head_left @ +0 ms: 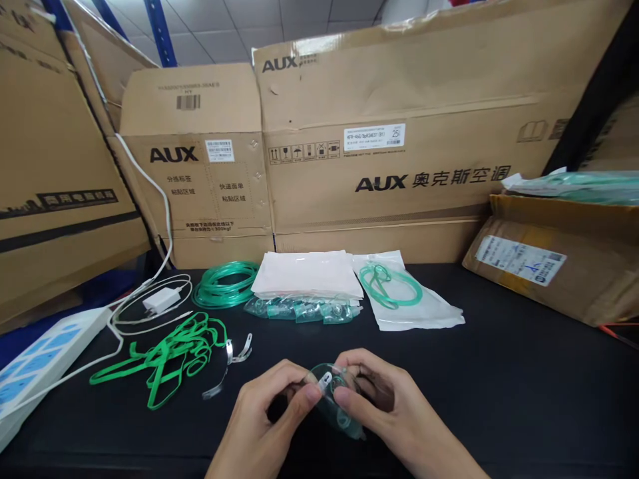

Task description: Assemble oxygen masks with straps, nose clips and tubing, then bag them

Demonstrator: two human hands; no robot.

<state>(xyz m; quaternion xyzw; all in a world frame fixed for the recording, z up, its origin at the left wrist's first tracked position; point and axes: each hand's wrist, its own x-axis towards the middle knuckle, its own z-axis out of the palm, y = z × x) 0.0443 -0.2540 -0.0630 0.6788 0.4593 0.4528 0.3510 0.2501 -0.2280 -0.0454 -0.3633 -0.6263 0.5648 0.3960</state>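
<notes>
Near the front of the black table my right hand (379, 392) is closed around a clear green oxygen mask (344, 416). My left hand (279, 406) pinches a small metal nose clip (325, 380) between thumb and forefinger, against the upper part of the mask. Whether the clip is attached to the mask cannot be made out. To the left lie loose metal nose clips (239, 352) beside a tangle of green elastic straps (180, 359). Beyond my hands several more masks (304, 311) sit in a row.
White pouches (307, 273) lie behind the masks, between coiled green tubing (224, 283) and a bag with tubing (424, 316). A power strip (54, 366) and white charger (162, 301) are at left. Cardboard boxes (389, 193) wall the back; another box (544, 259) stands right.
</notes>
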